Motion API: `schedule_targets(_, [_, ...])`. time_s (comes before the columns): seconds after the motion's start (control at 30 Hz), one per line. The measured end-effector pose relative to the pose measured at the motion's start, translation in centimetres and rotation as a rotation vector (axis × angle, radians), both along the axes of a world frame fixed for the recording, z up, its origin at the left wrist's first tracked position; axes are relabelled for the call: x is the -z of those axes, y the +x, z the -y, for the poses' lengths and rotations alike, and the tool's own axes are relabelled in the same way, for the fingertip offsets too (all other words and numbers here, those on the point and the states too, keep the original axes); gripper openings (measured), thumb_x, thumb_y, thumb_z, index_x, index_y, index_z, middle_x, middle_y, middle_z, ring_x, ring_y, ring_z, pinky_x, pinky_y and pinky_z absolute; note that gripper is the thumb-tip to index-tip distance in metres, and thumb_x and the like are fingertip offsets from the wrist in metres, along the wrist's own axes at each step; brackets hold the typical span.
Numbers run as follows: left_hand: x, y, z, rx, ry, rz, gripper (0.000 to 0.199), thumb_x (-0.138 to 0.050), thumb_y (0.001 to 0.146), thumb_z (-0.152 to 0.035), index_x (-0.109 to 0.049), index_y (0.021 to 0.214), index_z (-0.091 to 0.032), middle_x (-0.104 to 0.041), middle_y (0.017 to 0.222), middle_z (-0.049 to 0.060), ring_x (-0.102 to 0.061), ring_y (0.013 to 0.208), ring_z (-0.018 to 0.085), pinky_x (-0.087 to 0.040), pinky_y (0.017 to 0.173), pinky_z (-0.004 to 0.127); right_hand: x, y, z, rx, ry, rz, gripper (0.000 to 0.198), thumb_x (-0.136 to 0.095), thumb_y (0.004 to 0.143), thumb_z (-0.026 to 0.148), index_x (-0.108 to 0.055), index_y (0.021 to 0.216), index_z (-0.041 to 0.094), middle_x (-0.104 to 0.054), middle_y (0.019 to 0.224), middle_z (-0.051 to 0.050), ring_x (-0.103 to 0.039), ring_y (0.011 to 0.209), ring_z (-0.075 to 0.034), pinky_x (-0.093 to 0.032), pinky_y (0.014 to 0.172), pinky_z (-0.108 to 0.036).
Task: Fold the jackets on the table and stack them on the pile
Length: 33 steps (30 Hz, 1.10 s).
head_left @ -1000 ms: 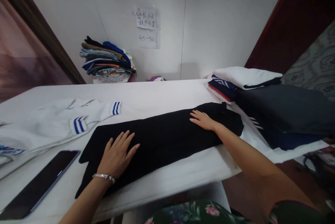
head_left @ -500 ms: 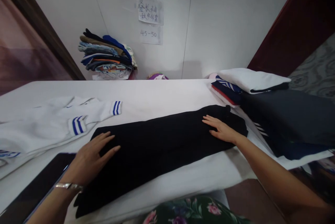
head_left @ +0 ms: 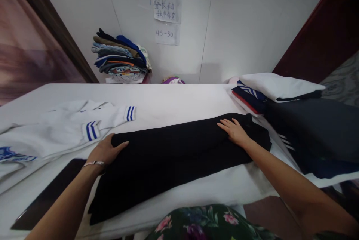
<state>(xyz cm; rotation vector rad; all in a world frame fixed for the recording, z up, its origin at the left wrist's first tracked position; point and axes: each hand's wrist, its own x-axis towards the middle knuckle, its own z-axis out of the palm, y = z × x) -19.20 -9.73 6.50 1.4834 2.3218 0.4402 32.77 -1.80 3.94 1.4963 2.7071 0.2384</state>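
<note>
A pair of black trousers [head_left: 174, 154], folded lengthwise, lies across the white table with its waist end to the right. My left hand [head_left: 105, 150] is at the far left corner of the cloth. Its thumb rests on top and its fingers curl over the edge, partly hidden. Near the waist end, my right hand [head_left: 234, 131] lies flat on the trousers, fingers stretched out. Left of the trousers, a white garment with blue-striped cuffs [head_left: 70, 128] is spread on the table. A dark flat panel [head_left: 53, 195] lies beneath my left forearm.
Folded clothes [head_left: 311, 131] are piled at the right, with a white one [head_left: 280, 85] on top. Beyond the table's far edge stands a tall stack of folded clothes [head_left: 123, 58]. Paper notes [head_left: 167, 19] hang on the grey wall.
My left hand has moved away from me to the trousers' far left corner, its fingers now over the edge. My right hand stays flat near the waist end. The view has shifted slightly.
</note>
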Motion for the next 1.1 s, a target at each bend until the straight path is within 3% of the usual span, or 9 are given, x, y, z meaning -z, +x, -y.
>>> schedule_targets(0.1, [-0.1,0.2,0.0,-0.006,-0.051,-0.068,0.088,-0.053,0.071,-0.062,-0.036,0.137,-0.006,-0.066,0.092,0.015,-0.064,0.089,0.034,-0.05,0.078,0.044,0.5,0.0,0.1,0.026,-0.016,-0.045,0.078,-0.048,0.063,-0.001,-0.042,0.138,0.02,-0.041,0.144,-0.012,-0.034,0.134,-0.026,-0.02,0.109,-0.05])
schedule_targets(0.2, [-0.3,0.2,0.4,0.034,-0.043,-0.122,0.084,-0.048,0.075,-0.063,-0.04,0.134,-0.004,-0.065,0.103,0.019,-0.062,0.097,0.034,-0.05,0.082,0.043,0.4,0.2,0.4,0.064,-0.116,-0.131,0.082,-0.046,0.061,0.0,-0.039,0.14,0.019,-0.034,0.148,-0.012,-0.027,0.138,-0.025,-0.015,0.112,-0.05])
schedule_targets(0.37, [-1.2,2.0,1.2,0.154,0.139,-0.408,0.072,-0.038,0.082,-0.06,-0.047,0.131,-0.007,-0.04,0.141,0.023,-0.041,0.127,0.04,-0.039,0.098,0.051,-2.7,0.4,0.5,0.05,-0.435,-0.369,0.077,-0.046,0.067,0.011,-0.037,0.141,0.029,-0.028,0.151,-0.002,-0.021,0.14,-0.025,-0.015,0.113,-0.052])
schedule_targets(0.43, [-1.3,3.7,1.4,0.237,0.216,-0.436,0.067,-0.04,0.083,-0.055,-0.048,0.131,-0.009,-0.038,0.144,0.02,-0.037,0.131,0.035,-0.034,0.104,0.049,-4.0,0.4,-0.2,0.037,-0.383,-0.495,0.065,-0.047,0.076,0.021,-0.038,0.14,0.031,-0.03,0.15,0.0,-0.021,0.14,-0.025,-0.018,0.113,-0.05])
schedule_targets(0.53, [-0.5,6.0,1.4,0.39,0.201,-0.438,0.061,-0.041,0.084,-0.051,-0.048,0.132,-0.014,-0.035,0.147,0.016,-0.032,0.135,0.031,-0.024,0.108,0.053,-4.1,0.7,-2.0,0.16,-0.131,-0.516,0.052,-0.043,0.088,0.041,-0.043,0.138,0.027,-0.03,0.15,-0.003,-0.019,0.141,-0.026,-0.015,0.114,-0.051])
schedule_targets(0.6, [0.5,6.7,1.3,0.481,0.095,-0.436,0.054,-0.038,0.086,-0.046,-0.049,0.132,-0.02,-0.036,0.147,0.012,-0.031,0.136,0.031,-0.021,0.107,0.058,-2.6,1.1,-3.1,0.287,-0.059,-0.406,0.053,-0.04,0.089,0.05,-0.044,0.137,0.026,-0.03,0.15,-0.007,-0.018,0.141,-0.03,-0.013,0.111,-0.057])
schedule_targets(0.7, [1.7,6.5,1.0,0.563,-0.03,-0.439,0.047,-0.035,0.088,-0.038,-0.053,0.129,-0.025,-0.04,0.145,0.01,-0.032,0.135,0.031,-0.022,0.106,0.059,0.5,1.9,-3.8,0.446,-0.12,-0.267,0.058,-0.034,0.09,0.054,-0.038,0.14,0.024,-0.034,0.148,-0.01,-0.023,0.139,-0.031,-0.015,0.109,-0.06])
schedule_targets(0.87, [2.3,5.9,0.9,0.556,0.005,-0.426,0.046,-0.036,0.088,-0.038,-0.055,0.128,-0.026,-0.041,0.145,0.009,-0.032,0.135,0.031,-0.021,0.106,0.058,3.1,2.4,-3.4,0.486,-0.098,-0.259,0.063,-0.026,0.092,0.056,-0.03,0.144,0.021,-0.032,0.149,-0.011,-0.024,0.139,-0.028,-0.014,0.11,-0.056])
schedule_targets(1.1, [1.1,6.1,1.3,0.422,0.062,-0.389,0.053,-0.033,0.088,-0.044,-0.051,0.131,-0.018,-0.042,0.143,0.013,-0.032,0.135,0.029,-0.022,0.108,0.055,1.4,2.2,-3.5,0.512,-0.148,-0.284,0.061,-0.032,0.09,0.056,-0.033,0.142,0.024,-0.033,0.149,-0.011,-0.025,0.139,-0.029,-0.015,0.109,-0.058])
